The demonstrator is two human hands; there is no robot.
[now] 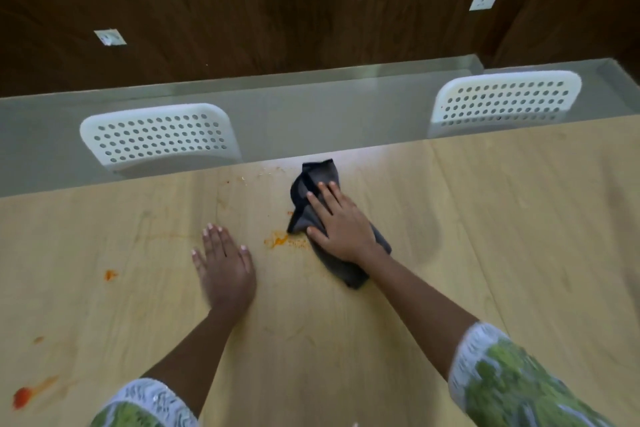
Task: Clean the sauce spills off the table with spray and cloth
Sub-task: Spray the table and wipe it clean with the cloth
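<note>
A dark grey cloth (313, 184) lies crumpled on the light wooden table (485, 236), and my right hand (341, 224) presses flat on it with straight fingers. Just left of the cloth is an orange sauce smear (278, 240). My left hand (223, 265) rests flat on the bare table, left of that smear. More sauce marks the table: a small orange spot (110, 274) at the left, a red blob with a streak (22, 396) at the lower left, and faint specks (244, 178) near the far edge. No spray bottle is in view.
Two white perforated chairs stand beyond the table's far edge, one at the left (159, 137) and one at the right (507, 100). A grey floor and dark wood wall with two white sockets lie behind them.
</note>
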